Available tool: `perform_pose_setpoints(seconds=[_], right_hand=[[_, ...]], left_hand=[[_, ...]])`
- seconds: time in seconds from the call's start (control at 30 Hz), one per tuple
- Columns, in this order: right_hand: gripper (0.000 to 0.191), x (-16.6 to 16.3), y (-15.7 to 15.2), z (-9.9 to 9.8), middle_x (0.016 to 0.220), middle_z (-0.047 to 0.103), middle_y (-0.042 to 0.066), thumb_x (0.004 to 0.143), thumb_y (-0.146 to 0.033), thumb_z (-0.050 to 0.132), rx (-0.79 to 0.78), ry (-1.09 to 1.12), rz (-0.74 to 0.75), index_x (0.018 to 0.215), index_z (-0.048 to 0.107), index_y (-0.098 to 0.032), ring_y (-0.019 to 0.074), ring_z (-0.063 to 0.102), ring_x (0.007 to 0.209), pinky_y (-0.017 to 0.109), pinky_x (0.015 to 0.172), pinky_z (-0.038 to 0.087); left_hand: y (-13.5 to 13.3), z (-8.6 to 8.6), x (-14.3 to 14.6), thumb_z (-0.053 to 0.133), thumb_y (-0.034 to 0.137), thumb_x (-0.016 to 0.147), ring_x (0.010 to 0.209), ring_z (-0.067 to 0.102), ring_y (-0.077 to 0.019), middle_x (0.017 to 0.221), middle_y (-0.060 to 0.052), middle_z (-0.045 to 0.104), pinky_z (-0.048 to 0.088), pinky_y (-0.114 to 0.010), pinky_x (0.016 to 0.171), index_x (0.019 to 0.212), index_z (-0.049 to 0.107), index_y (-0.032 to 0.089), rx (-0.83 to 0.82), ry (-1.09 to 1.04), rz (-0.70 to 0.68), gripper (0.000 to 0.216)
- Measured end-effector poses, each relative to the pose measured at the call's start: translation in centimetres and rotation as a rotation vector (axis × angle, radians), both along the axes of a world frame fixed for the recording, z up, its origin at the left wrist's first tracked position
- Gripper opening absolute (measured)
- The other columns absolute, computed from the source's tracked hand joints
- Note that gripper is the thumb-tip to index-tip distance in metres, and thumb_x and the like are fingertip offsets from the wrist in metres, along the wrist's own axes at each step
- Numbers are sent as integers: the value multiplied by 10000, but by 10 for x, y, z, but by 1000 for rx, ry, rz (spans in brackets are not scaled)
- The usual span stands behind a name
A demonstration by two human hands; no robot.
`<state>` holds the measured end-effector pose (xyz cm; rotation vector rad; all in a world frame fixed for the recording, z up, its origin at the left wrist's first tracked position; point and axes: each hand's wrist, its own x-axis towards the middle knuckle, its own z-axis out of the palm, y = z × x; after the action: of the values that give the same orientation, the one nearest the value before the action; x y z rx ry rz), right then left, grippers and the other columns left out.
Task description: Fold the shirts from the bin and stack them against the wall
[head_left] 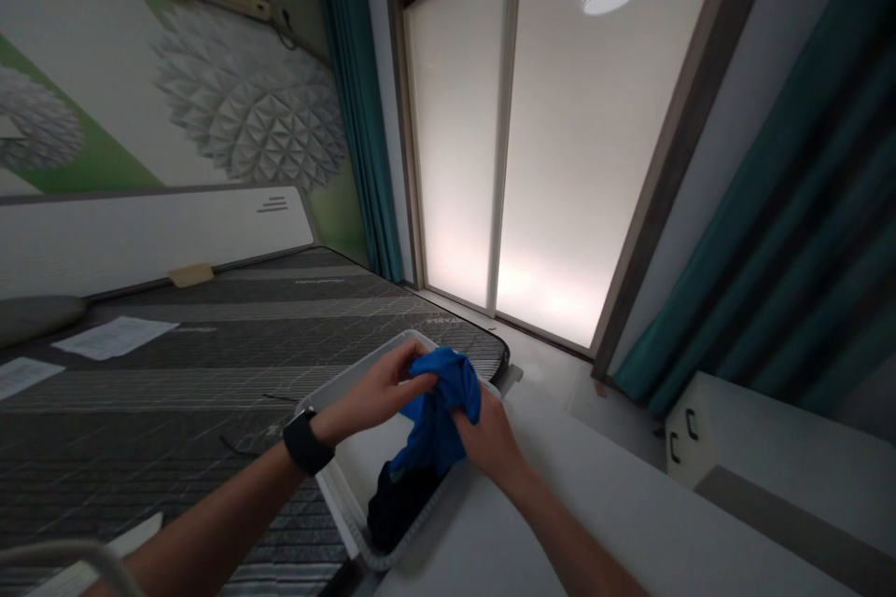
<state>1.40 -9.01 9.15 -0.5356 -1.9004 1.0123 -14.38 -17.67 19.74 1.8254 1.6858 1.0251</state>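
Note:
A blue and black piece of clothing (pixel 438 424) is bunched up between my two hands, its exact kind hard to make out. My left hand (pixel 382 387), with a dark watch on the wrist, pinches its upper left side. Fingers of my right hand (pixel 490 438) close on its right side, partly hidden by the folds. The blue part is lifted above a white plastic basket (pixel 340 494), while the black lower part hangs down inside the basket against its right wall.
The basket stands where a dark striped mattress (pixel 245 364) meets a white surface (pixel 560 522). Papers (pixel 116 336) lie on the mattress at left. A white drawer cabinet (pixel 784 448) stands right, below a teal curtain (pixel 763 233). Frosted sliding doors (pixel 574 159) are ahead.

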Motion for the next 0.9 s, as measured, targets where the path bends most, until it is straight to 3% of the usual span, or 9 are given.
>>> perform_pose_setpoints(seconds=[0.13, 0.23, 0.3, 0.37, 0.47, 0.6, 0.67, 0.8, 0.9], right_hand=[[489, 26, 12, 18, 1221, 631, 83, 886, -340, 534, -90, 120, -179, 1349, 460, -198, 237, 589, 1132, 414, 998, 454], [621, 40, 20, 25, 1413, 481, 103, 922, -411, 495, -100, 207, -306, 1469, 280, -209, 227, 458, 1297, 424, 1083, 368], [622, 45, 26, 27, 1480, 404, 95, 931, -427, 476, -82, 197, -330, 1479, 271, -215, 226, 380, 1358, 421, 1109, 328], [537, 48, 31, 24, 1448, 454, 85, 938, -430, 450, -65, 116, -281, 1427, 387, -215, 229, 410, 1338, 411, 1099, 337], [372, 54, 34, 14, 1187, 661, 69, 948, -410, 410, -46, -84, -159, 1180, 632, -223, 235, 587, 1137, 389, 1001, 426], [297, 61, 28, 1, 938, 714, 55, 926, -377, 451, 35, -355, -52, 997, 709, -249, 238, 651, 940, 366, 894, 472], [321, 61, 22, -3, 1070, 671, 72, 875, -378, 545, 95, -375, -32, 1147, 656, -250, 245, 612, 1037, 383, 948, 450], [941, 55, 10, -8, 1514, 305, 110, 719, -368, 723, 98, -288, 108, 1506, 226, -233, 270, 313, 1379, 432, 1114, 311], [893, 51, 3, -9, 1493, 369, 91, 710, -210, 658, 45, -271, 200, 1497, 237, -242, 260, 354, 1363, 453, 1120, 300]], left_hand=[[-4, -22, -12, 652, 444, 802, 724, 554, -136, 1203, -92, 582, 487, -280, 690, 1410, 372, 228, -133, 90, -7, 703], [-6, -55, -7, 737, 391, 714, 708, 581, -139, 1379, -125, 486, 498, -293, 672, 1482, 258, 257, -340, 86, -109, 915], [-5, -75, 4, 697, 367, 755, 745, 601, -162, 1314, -94, 550, 498, -303, 694, 1434, 352, 264, -371, 62, -147, 767], [-1, -86, 17, 592, 329, 843, 793, 601, -176, 1080, -43, 660, 483, -302, 751, 1215, 571, 223, -311, 59, -230, 387], [6, -83, 27, 443, 281, 918, 817, 580, -178, 870, -18, 657, 454, -294, 782, 887, 637, 187, -154, 47, -162, 218], [11, -61, 27, 477, 307, 887, 797, 554, -173, 821, -14, 616, 449, -273, 740, 855, 592, 173, -54, -136, -17, 179], [10, -52, 30, 514, 307, 862, 775, 549, -162, 807, -5, 600, 445, -258, 721, 857, 578, 171, -36, -271, -18, 151], [7, -47, 45, 552, 314, 833, 748, 554, -155, 791, -2, 602, 448, -256, 707, 845, 571, 168, -50, -442, 60, 148], [7, -49, 56, 558, 296, 833, 809, 582, -177, 836, -24, 634, 468, -288, 770, 850, 588, 168, -40, -470, 12, 133]])
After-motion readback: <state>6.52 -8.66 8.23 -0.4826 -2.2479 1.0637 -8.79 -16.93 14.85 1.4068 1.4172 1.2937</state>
